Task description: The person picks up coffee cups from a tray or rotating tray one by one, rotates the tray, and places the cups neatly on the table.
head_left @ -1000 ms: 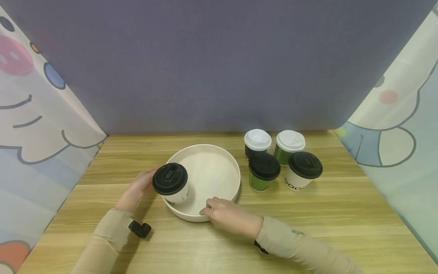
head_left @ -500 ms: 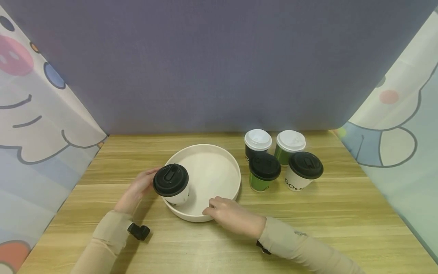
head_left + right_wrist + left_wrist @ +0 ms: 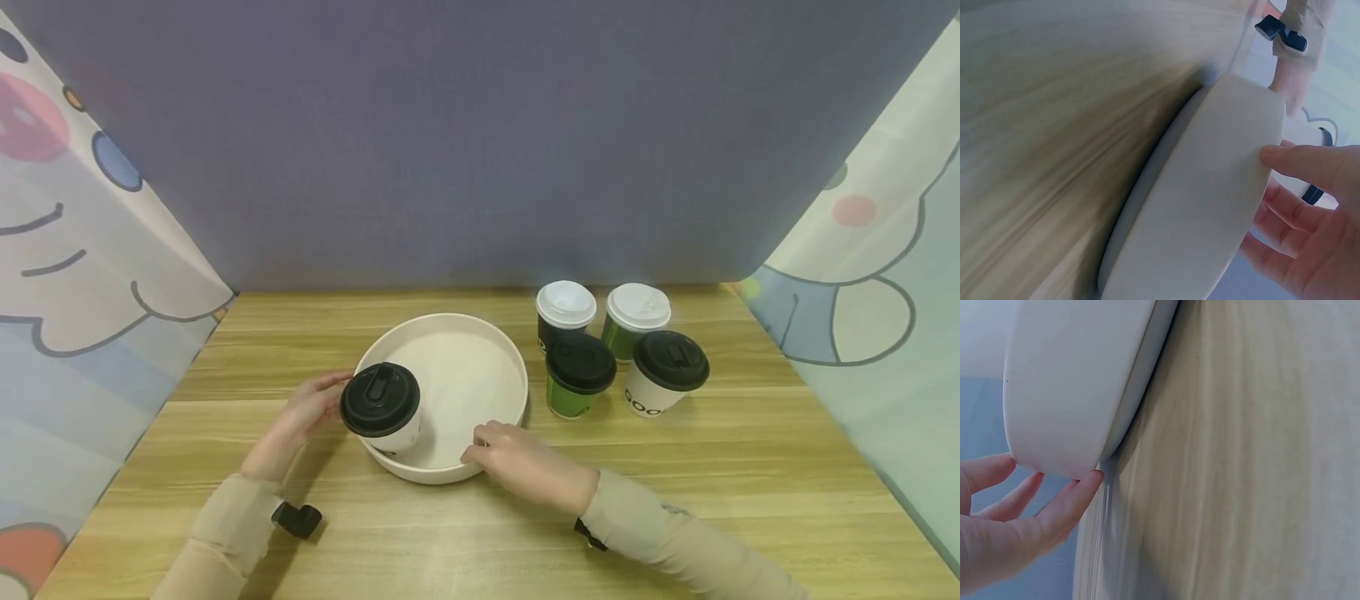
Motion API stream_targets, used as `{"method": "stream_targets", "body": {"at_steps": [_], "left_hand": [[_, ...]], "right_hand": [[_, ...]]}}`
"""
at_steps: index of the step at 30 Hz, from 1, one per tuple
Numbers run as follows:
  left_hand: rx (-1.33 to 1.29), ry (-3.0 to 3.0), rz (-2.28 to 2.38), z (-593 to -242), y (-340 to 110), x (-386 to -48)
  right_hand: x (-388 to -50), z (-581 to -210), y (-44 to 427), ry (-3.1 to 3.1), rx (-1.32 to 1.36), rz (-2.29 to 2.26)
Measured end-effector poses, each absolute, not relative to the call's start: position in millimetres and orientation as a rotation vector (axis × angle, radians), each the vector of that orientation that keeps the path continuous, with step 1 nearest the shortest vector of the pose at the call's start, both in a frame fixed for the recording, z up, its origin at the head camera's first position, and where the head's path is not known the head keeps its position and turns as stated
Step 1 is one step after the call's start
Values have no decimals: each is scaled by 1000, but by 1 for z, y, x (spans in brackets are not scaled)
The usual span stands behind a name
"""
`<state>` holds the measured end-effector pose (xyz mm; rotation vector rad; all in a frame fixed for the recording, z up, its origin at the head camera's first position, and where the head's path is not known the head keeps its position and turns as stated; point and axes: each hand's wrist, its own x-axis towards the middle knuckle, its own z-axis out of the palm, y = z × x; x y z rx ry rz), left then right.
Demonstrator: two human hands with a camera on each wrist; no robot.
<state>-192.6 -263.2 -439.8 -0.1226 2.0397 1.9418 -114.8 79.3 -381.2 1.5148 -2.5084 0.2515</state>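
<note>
A round cream tray [image 3: 472, 375] lies on the table. Inside it, near the left front rim, stands a white paper cup [image 3: 401, 437] with a black lid. My left hand [image 3: 311, 406] is at the tray's left side, partly behind the cup in the head view. In the left wrist view, extended fingertips [image 3: 1088, 481] touch the tray's outer wall. My right hand [image 3: 521, 462] pinches the front right rim. The right wrist view shows its thumb [image 3: 1297, 161] against the outer wall, with the other fingers over the rim.
Right of the tray, several lidded cups stand close together: a dark one [image 3: 553, 336] and a green one [image 3: 617, 342] with white lids, a green one [image 3: 570, 400] and a white one [image 3: 647, 393] with black lids. A grey panel [image 3: 480, 150] rises behind the table [image 3: 750, 483].
The cup in the tray has shifted slightly right and toward the front. My right hand, on the rim, has moved a little to the right. The left hand stays at the tray's side.
</note>
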Motion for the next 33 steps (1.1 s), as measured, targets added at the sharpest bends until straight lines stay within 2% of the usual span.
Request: {"method": "stream_targets", "body": {"at_steps": [7, 16, 25, 33], "left_hand": [[-122, 2131, 1857, -401, -243, -165], [50, 1973, 2064, -420, -250, -157], [-51, 2004, 2013, -404, -236, -143], [-67, 2009, 2023, -406, -232, -132]], "right_hand": [[-119, -381, 88, -2553, 1496, 315], [-125, -379, 96, -2534, 1486, 387], [-131, -378, 106, -2590, 1458, 490], [-136, -377, 112, -2646, 1406, 511]]}}
